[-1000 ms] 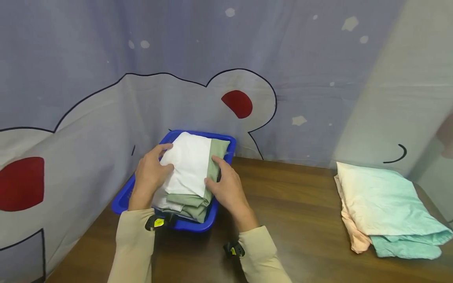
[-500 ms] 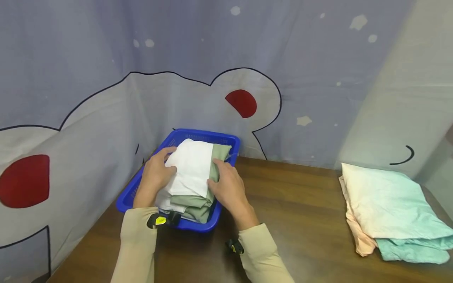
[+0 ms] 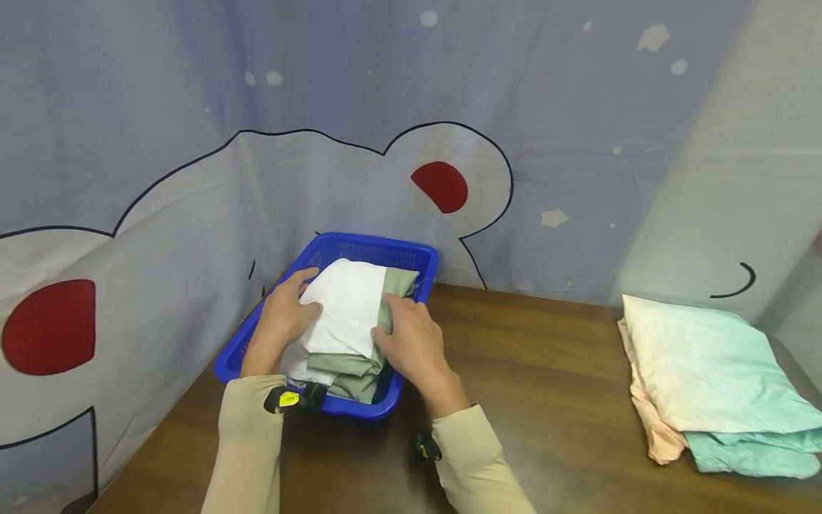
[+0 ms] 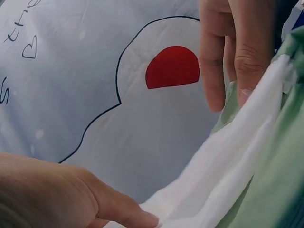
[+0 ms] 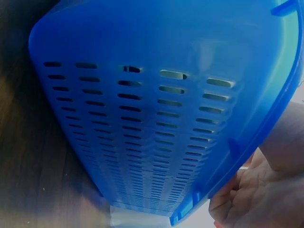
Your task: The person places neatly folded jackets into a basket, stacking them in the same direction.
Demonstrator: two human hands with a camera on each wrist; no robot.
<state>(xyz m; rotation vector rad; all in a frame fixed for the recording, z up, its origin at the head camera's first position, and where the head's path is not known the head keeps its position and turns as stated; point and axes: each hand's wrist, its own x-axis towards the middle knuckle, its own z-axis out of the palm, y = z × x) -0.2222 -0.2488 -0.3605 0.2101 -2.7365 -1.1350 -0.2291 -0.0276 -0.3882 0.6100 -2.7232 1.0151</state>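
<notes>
Folded white and green cloth [image 3: 347, 307] lies in a blue plastic basket [image 3: 369, 250], over more cloth of the same colours. My left hand [image 3: 279, 321] holds its left side, thumb over the white part. At the green right side, my right hand [image 3: 414, 339] grips the edge with bent fingers. In the left wrist view, the left hand [image 4: 61, 194] touches the white cloth [image 4: 209, 166] low down, and fingers of the right hand [image 4: 237, 52] reach in from the top. The right wrist view has the basket's slotted side [image 5: 142, 118], with a hand [image 5: 266, 190] beyond its rim.
Another folded cloth pile [image 3: 713, 371], pale cream to turquoise with a peach layer beneath, lies at the right of the brown wooden table [image 3: 526, 371]. A printed fabric curtain [image 3: 565, 143] rises behind and along the left, close to the basket.
Both hands have drawn the folded cloth slightly toward the front of the basket and lower into it. More of the basket's back wall shows. The whole view has shifted slightly.
</notes>
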